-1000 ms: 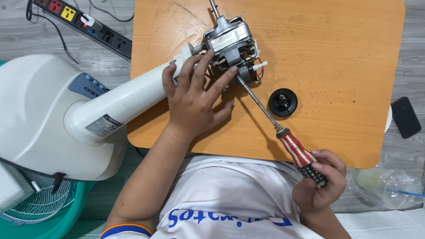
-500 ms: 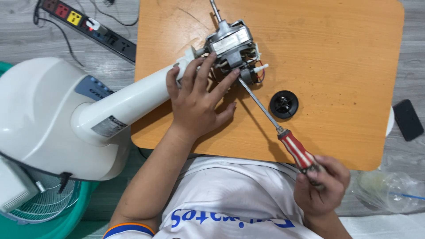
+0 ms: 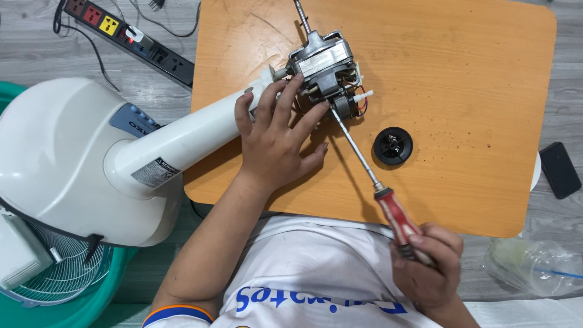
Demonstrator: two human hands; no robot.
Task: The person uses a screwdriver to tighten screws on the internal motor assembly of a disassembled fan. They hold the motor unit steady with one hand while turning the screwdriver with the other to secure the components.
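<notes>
Screwdriver on the fan motor
Left hand [image 3: 276,143] lies spread, steadying the fan motor [image 3: 325,67] mid-frame; right hand [image 3: 428,264] clenches the red-handled screwdriver [image 3: 364,167], tip at the motor.

1. The desk [image 3: 461,79] is a low orange-brown wooden board with rounded corners, scuffed and speckled with dark crumbs, set on a grey plank floor [image 3: 36,54].
2. On the desk lies a bare fan motor [image 3: 325,64] near the far edge; its metal shaft points away past that edge.
3. Right of the fan motor and nearer, apart from it, lies a round black plastic cap [image 3: 393,146].
4. The white fan neck [image 3: 194,136] reaches onto the desk from the left, up to the fan motor.
</notes>
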